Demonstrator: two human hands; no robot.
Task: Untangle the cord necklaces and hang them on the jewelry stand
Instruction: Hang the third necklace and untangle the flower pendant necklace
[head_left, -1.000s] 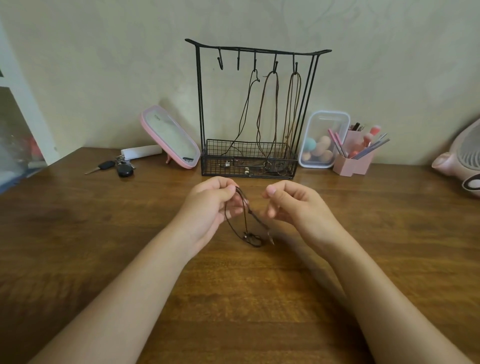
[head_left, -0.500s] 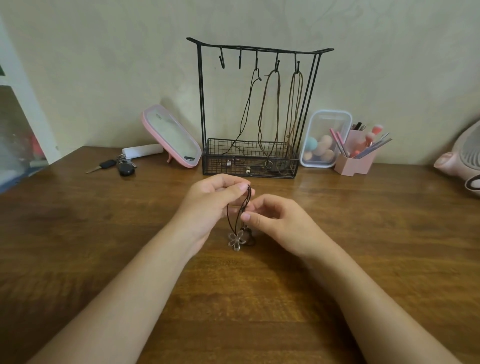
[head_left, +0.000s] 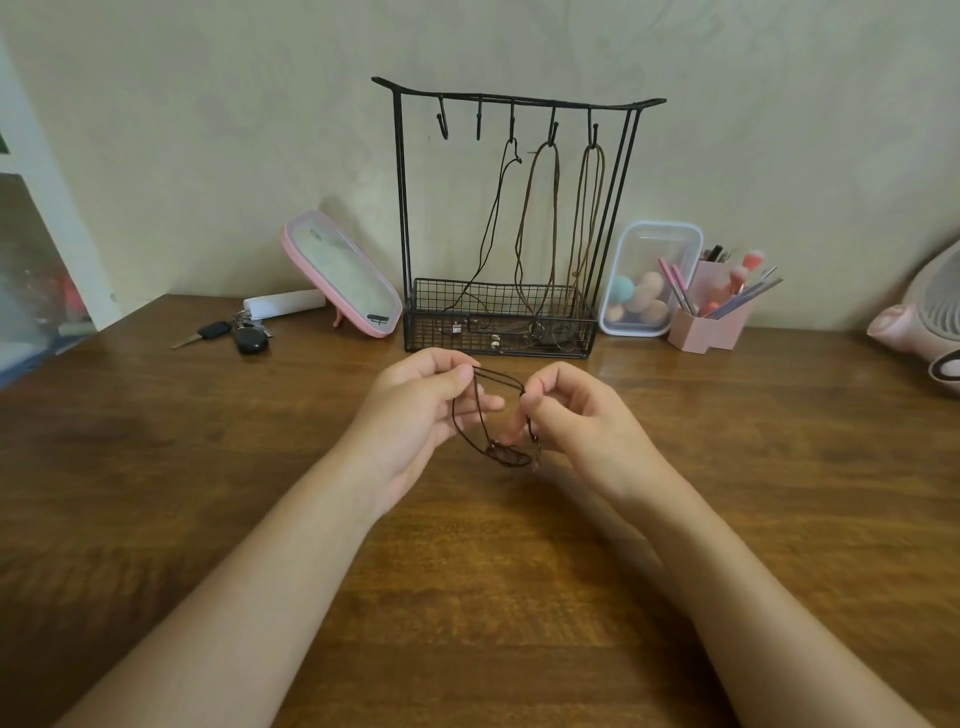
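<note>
Cord necklace (head_left: 488, 415): thin dark brown loops, tangled, small blurred pendant.

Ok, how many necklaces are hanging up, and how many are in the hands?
Hanging necklaces on the jewelry stand: 3
Held necklace, pinched between the left hand and the right hand: 1, as far as the tangle shows
Total: 4

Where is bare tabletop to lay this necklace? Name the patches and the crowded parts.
Free: bare wood left of the left hand, before the keys; bare wood right of the right hand, before the brush holder. Crowded: the wall edge, from keys to jewelry stand to fan.
</note>
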